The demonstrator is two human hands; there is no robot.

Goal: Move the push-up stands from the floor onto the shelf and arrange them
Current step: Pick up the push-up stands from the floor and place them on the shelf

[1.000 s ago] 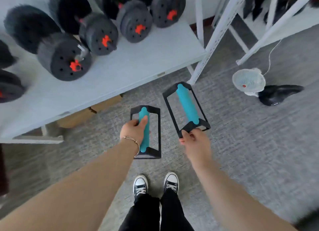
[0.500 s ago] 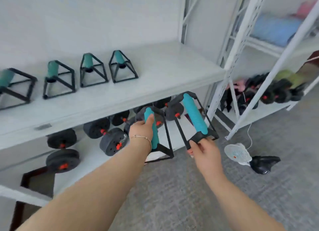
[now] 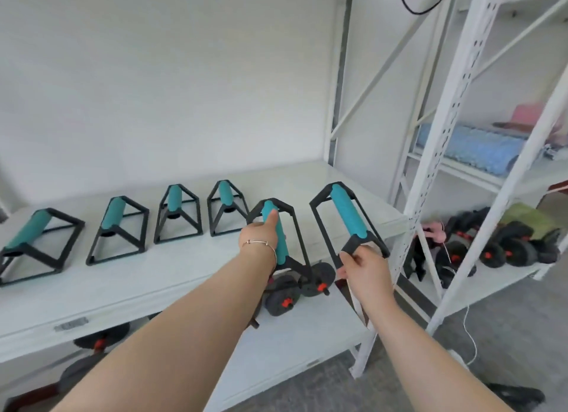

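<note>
Gripping one black-framed push-up stand with a teal foam handle [image 3: 278, 233] around its grip, our left hand [image 3: 258, 236] holds it at 12 o'clock, over the white metal shelf [image 3: 138, 276]. Our right hand [image 3: 362, 267] pinches the near end of a second teal-handled stand [image 3: 347, 218] at 1 o'clock, above the shelf's right end. Four matching stands [image 3: 123, 227] sit in a row on the shelf from 9 to 11 o'clock. Black dumbbells with red caps [image 3: 295, 288] lie on the tier below.

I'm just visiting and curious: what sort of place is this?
Probably a storeroom for exercise gear. White metal shelving holds a row of push-up stands, dumbbells sit on the lower shelves, and folded mats or towels lie on the next rack.
</note>
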